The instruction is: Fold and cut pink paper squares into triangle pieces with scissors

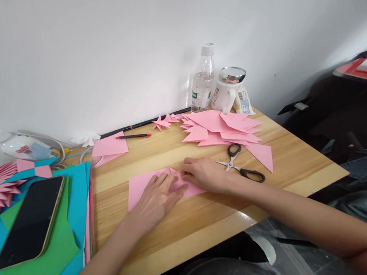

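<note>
A pink paper sheet lies on the wooden table under both hands, with a raised fold near its top middle edge. My left hand rests on the sheet, its fingers bent and its thumb pointing right. Close beside it, my right hand has its fingers curled together at the fold; the fingertips are partly hidden. Just right of that hand lie black-handled scissors with blades apart. A pink paper triangle and a pile of folded pink pieces are behind them.
At the back stand a water bottle and a white mug. A pen lies on folded pink paper. On the left, a phone rests on green and blue paper. The table's edge runs in front.
</note>
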### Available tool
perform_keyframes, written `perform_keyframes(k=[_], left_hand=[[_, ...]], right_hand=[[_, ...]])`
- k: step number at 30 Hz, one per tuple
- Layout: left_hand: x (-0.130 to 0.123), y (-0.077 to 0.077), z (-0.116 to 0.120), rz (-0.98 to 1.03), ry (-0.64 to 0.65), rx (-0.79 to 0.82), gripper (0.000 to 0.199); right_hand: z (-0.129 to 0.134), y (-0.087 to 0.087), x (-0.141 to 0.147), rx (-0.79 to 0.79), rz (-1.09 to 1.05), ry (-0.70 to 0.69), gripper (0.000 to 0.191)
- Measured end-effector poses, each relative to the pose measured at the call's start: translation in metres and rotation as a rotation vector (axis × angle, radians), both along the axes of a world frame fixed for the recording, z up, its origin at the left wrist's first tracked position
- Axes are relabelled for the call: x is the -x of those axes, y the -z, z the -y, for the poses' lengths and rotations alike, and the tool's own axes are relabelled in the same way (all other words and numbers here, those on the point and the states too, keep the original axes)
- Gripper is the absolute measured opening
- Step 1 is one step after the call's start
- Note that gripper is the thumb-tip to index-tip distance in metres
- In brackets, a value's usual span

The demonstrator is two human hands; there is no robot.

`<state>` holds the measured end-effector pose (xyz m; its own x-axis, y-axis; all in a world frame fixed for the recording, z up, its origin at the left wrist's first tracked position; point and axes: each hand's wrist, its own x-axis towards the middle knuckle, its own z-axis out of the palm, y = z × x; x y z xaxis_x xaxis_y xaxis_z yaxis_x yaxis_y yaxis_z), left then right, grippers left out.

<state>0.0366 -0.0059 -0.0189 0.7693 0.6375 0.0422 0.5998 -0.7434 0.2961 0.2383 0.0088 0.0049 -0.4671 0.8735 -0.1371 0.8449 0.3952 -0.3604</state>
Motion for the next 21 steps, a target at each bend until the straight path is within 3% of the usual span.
perform_keyframes(k=[8,17,21], left_hand=[[-0.002,-0.003,-0.001,-0.014,0.031,0.002,0.031],[-0.007,0.003,0.0,0.025,0.022,-0.116,0.028],[-0.018,0.004,0.008,0.039,0.053,-0.226,0.027]], right_hand=[[-0.036,0.007,0.024,0.001,-0.063,0.083,0.014],[-0.042,0.007,0.036,0.004,-0.174,0.219,0.013],[-0.041,0.015,0.046,-0.027,-0.357,0.167,0.013]])
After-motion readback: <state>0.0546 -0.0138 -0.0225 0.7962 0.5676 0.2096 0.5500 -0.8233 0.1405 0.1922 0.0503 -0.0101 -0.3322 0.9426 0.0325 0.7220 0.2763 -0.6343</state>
